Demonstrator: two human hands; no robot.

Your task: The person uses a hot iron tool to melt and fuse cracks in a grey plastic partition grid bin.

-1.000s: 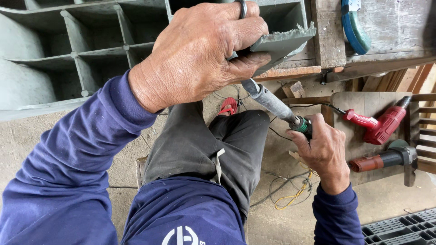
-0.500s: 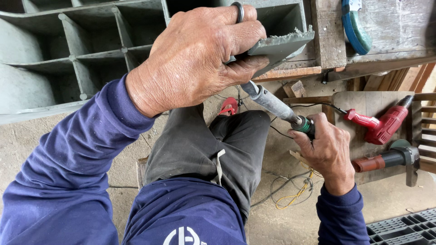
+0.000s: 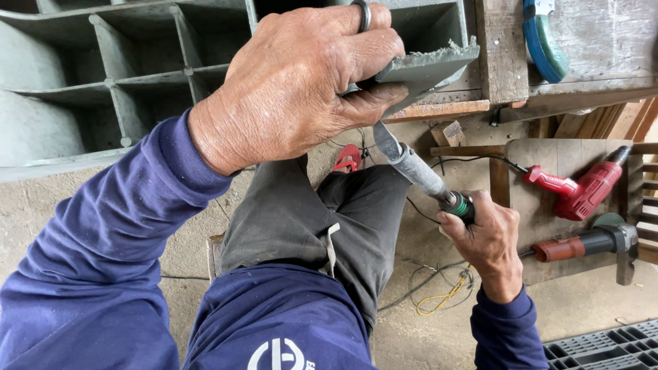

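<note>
My left hand [image 3: 308, 82], a ring on one finger, grips the corner of a grey-green plastic crate [image 3: 123, 89] with several compartments, thumb pressed under a broken flat corner piece [image 3: 428, 68]. My right hand [image 3: 490, 243] holds the green-banded handle of a soldering-iron-like tool [image 3: 418, 175]. Its grey metal shaft slants up and left, and the flat tip touches the underside of the crate corner beside my left thumb. I sit with one knee in dark trousers [image 3: 322, 219] raised below the crate.
A red power drill [image 3: 582, 188] and a red-handled angle grinder [image 3: 589, 243] lie on a wooden board at right. Loose wires [image 3: 439, 291] trail on the concrete floor. A blue-green roll [image 3: 545, 41] rests on wooden planks upper right; a black plastic pallet [image 3: 610, 346] sits lower right.
Both hands keep their grips. My right hand has dropped slightly lower and the tool tip stays against the crate corner.
</note>
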